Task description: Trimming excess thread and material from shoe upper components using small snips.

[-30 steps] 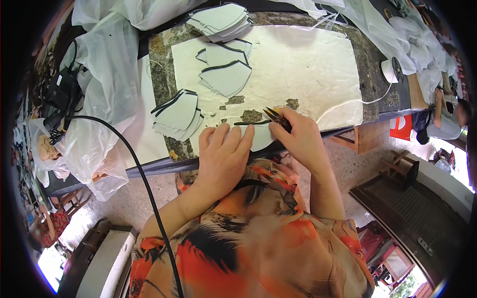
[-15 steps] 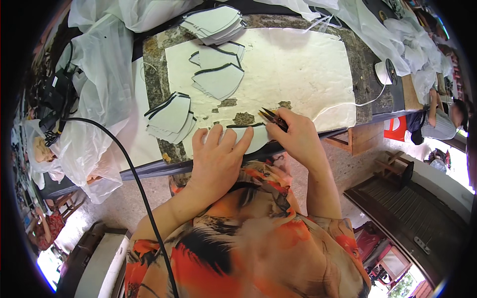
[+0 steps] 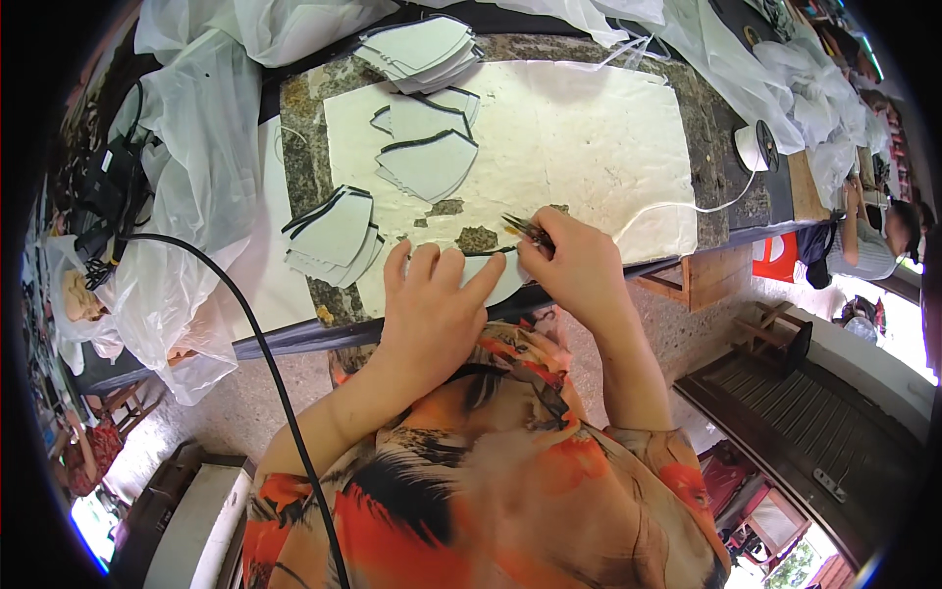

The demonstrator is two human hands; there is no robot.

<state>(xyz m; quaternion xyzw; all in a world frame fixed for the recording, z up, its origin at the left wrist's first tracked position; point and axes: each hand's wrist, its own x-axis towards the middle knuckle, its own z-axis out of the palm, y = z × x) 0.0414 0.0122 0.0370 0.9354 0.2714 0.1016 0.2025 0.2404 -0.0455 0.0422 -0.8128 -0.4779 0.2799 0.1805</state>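
Near the front edge of the table lies a white panel with a black-trimmed edge, partly covered by my hands. My left hand rests over its left part, fingers spread and pointing away from me. At the panel's right end, my right hand is closed around a small pair of dark thread snips. The snips' pointed tips face up and left, just above the pale work sheet. Whether the tips touch a thread is too small to tell.
Similar panels lie in a fanned stack at left, a middle group and a far pile. A white thread spool stands at right. A black cable crosses at left, beside clear plastic sheeting.
My right hand has shifted slightly left with the snips, and their tips have swung a little left. My left hand stays over the panel, with its fingers moved slightly.
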